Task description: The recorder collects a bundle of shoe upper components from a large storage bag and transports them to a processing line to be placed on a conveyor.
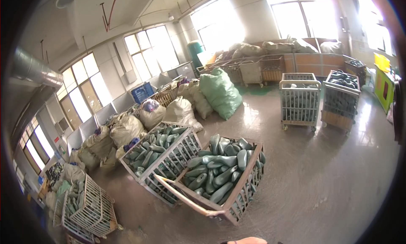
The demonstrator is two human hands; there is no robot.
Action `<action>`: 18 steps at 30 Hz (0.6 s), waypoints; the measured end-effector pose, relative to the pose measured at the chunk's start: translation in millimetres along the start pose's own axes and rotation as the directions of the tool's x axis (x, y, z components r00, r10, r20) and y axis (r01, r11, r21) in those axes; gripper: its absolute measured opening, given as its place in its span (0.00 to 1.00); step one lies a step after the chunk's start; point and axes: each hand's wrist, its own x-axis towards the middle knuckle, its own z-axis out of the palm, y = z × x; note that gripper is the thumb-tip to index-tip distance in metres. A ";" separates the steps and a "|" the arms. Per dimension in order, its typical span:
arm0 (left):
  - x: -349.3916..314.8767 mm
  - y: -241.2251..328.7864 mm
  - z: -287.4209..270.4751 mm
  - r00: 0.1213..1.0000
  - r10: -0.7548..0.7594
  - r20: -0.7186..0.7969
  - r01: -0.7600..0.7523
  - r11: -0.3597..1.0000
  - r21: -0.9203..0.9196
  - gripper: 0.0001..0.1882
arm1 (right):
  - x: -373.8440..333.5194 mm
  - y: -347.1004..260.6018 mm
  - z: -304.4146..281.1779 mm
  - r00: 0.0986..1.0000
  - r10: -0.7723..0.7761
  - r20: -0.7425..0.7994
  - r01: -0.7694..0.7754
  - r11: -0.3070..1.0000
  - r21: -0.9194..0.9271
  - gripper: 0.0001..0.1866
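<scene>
Neither of my hands shows clearly. A small patch of bare skin (pixel 248 241) is cut off by the lower edge, and I cannot tell which part of me it is. Nearest to it stands a slatted cart (pixel 242 201) with a pale curved handle (pixel 182 195), heaped with grey-green shoe lasts (pixel 220 168). Close against its left side is a second slatted cart (pixel 149 175), also full of shoe lasts (pixel 154 146). Nothing in view is being held.
Two loaded trolleys, one white (pixel 300 103) and one grey (pixel 339 101), stand at the right. A big green sack (pixel 220 93) leans by pale sacks (pixel 181 111) along the window wall. Another slatted cart (pixel 95 208) is at lower left. A yellow-green panel (pixel 382 89) stands far right.
</scene>
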 end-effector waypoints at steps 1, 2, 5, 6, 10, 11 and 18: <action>12.7 -10.8 -8.9 0.999 -0.019 -0.028 0.017 0.997 -0.080 0.10 | 50.4 -19.2 -14.0 0.999 -0.039 0.013 0.039 0.999 0.010 0.20; 29.2 -21.9 -18.9 0.997 -0.045 -0.056 0.038 0.992 -0.118 0.10 | 100.8 -40.5 -29.0 0.997 -0.077 0.026 0.077 0.997 0.021 0.21; 99.9 -62.8 -57.9 0.990 -0.074 -0.117 0.066 0.995 -0.070 0.10 | 238.0 -127.8 -47.9 0.964 -0.267 -0.004 0.266 0.958 0.111 0.20; 127.7 -74.9 -74.7 0.989 -0.065 -0.134 0.059 0.997 -0.048 0.11 | 271.3 -158.1 -52.7 0.949 -0.311 -0.048 0.315 0.939 0.138 0.20; 244.8 -112.2 -153.4 0.976 0.025 -0.217 -0.010 0.997 0.070 0.11 | 353.9 -255.1 -76.2 0.895 -0.348 0.278 0.251 0.910 0.330 0.10; 275.4 -118.5 -171.3 0.971 0.065 -0.231 -0.042 0.994 0.103 0.11 | 370.2 -262.1 -90.8 0.837 -0.395 0.378 0.354 0.918 0.176 0.10; 450.5 -145.0 -288.8 0.915 0.304 -0.264 -0.272 0.950 0.153 0.13 | 512.5 -293.9 -121.5 0.829 -0.302 0.470 0.365 0.930 -0.047 0.15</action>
